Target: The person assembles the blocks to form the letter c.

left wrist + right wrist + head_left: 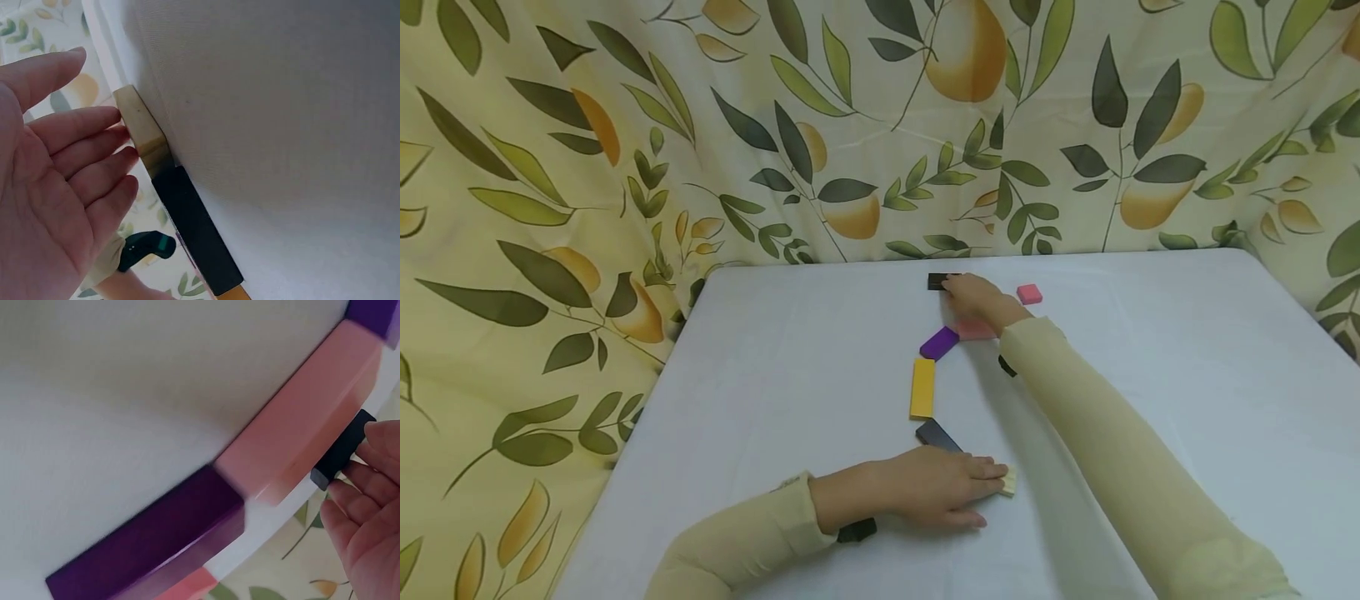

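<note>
while my right hand pinches the far black block, my left hand, fingers extended, touches the cream block. i'd keep both touches light.

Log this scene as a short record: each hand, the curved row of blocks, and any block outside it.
Left hand: fingers touching the cream block
Right hand: pinching the black block
Row, near to far: cream block, dark block, yellow block, purple block, long pink block, second purple block
Outside row: small pink block
Table: white
</note>
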A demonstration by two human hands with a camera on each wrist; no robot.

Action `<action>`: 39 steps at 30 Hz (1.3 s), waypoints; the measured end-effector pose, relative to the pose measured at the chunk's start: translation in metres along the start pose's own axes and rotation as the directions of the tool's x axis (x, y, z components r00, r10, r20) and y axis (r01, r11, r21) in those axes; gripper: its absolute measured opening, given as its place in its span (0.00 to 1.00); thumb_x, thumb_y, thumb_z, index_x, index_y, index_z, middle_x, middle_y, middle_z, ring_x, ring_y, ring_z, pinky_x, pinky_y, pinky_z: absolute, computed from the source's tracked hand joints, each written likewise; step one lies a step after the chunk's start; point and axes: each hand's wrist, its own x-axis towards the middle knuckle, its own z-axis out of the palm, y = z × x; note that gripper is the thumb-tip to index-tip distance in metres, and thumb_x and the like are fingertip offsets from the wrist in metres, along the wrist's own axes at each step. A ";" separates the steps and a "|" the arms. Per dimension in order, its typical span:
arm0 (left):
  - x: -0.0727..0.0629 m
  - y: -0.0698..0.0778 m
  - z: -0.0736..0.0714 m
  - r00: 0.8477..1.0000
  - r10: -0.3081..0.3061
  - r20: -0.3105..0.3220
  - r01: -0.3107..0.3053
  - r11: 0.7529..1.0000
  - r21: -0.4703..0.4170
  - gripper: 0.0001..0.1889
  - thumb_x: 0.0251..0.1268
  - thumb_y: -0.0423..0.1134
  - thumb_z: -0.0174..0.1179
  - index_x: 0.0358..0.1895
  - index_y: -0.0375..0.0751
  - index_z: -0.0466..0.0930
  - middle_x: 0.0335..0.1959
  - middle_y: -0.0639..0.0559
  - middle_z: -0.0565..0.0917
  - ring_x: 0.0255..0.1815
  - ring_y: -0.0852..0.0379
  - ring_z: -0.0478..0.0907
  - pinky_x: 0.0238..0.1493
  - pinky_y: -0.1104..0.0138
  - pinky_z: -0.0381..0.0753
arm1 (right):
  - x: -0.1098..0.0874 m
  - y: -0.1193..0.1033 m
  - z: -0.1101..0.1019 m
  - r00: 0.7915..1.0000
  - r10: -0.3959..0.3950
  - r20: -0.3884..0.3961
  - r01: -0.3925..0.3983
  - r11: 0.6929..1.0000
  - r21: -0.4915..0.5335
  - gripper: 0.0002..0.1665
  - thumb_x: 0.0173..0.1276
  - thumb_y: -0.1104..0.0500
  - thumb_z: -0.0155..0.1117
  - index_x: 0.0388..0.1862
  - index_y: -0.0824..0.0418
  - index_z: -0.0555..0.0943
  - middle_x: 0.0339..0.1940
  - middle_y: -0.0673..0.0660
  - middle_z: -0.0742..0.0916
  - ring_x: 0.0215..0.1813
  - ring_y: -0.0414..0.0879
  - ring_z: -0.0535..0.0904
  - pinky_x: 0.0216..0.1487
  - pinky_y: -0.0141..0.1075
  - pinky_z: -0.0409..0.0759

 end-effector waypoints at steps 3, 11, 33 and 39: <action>0.001 0.000 -0.001 1.000 -0.006 0.011 0.006 1.000 -0.001 0.29 0.70 0.57 0.41 0.70 0.50 0.57 0.71 0.62 0.54 0.68 0.70 0.48 0.61 0.77 0.53 | -0.005 0.008 -0.004 1.000 0.024 -0.009 -0.024 1.000 -0.009 0.19 0.68 0.67 0.45 0.55 0.74 0.71 0.49 0.71 0.79 0.54 0.63 0.72 0.58 0.51 0.66; 0.003 -0.001 -0.005 1.000 -0.003 0.017 0.003 1.000 -0.011 0.27 0.71 0.55 0.41 0.69 0.50 0.59 0.70 0.62 0.56 0.67 0.70 0.50 0.60 0.77 0.56 | -0.011 0.023 -0.009 0.997 0.077 -0.005 -0.077 0.996 0.034 0.24 0.67 0.67 0.43 0.60 0.75 0.68 0.57 0.72 0.74 0.61 0.64 0.66 0.61 0.52 0.61; 0.001 0.001 -0.006 1.000 -0.022 0.008 0.022 0.999 -0.049 0.25 0.71 0.52 0.43 0.68 0.51 0.62 0.69 0.63 0.57 0.66 0.73 0.51 0.56 0.77 0.63 | -0.028 0.067 -0.012 0.975 0.223 -0.016 -0.218 0.965 0.148 0.26 0.67 0.64 0.43 0.60 0.79 0.65 0.59 0.76 0.70 0.62 0.68 0.62 0.62 0.54 0.57; 0.002 0.000 -0.005 1.000 -0.024 0.003 0.024 0.999 -0.021 0.26 0.71 0.53 0.41 0.69 0.52 0.60 0.69 0.63 0.56 0.67 0.73 0.49 0.56 0.78 0.62 | -0.035 0.084 -0.014 0.966 0.257 -0.021 -0.249 0.952 0.180 0.27 0.73 0.56 0.41 0.58 0.79 0.67 0.54 0.75 0.74 0.60 0.67 0.65 0.61 0.55 0.59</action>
